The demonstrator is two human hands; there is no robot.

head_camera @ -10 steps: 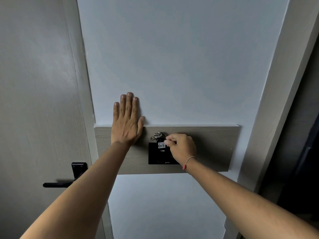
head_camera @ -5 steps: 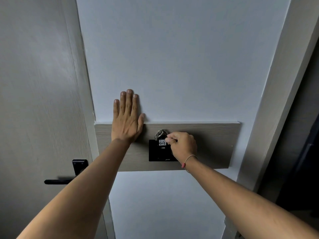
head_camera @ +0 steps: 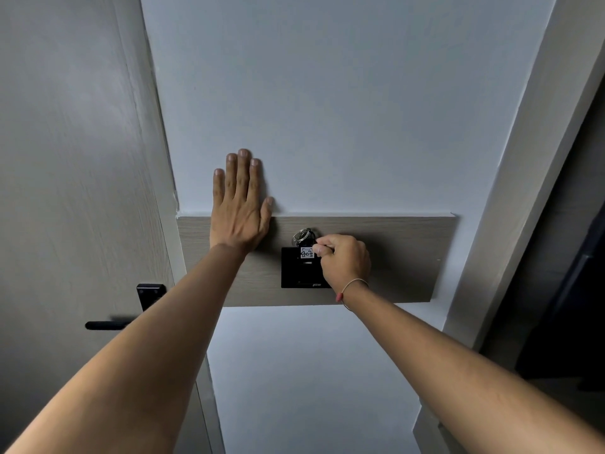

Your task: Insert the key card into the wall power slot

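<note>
A black power slot unit [head_camera: 296, 273] is fixed on a wooden wall panel [head_camera: 402, 257]. The key card [head_camera: 307, 252] is dark, carries a white label with a handwritten number, and stands upright at the top of the unit, with a metal key ring [head_camera: 302, 236] above it. My right hand [head_camera: 345, 262] pinches the card's right edge between thumb and fingers. How deep the card sits in the slot is hidden. My left hand [head_camera: 240, 201] lies flat with fingers together on the wall, across the panel's upper left edge.
A grey door [head_camera: 65, 191] with a black lever handle [head_camera: 111, 324] and black plate [head_camera: 150, 294] stands on the left. A white frame post [head_camera: 523, 158] runs up the right side, with a dark opening [head_camera: 573, 290] beyond it.
The card in my right hand has sunk lower against the black unit. The view has shifted slightly, and my left hand stays flat on the wall.
</note>
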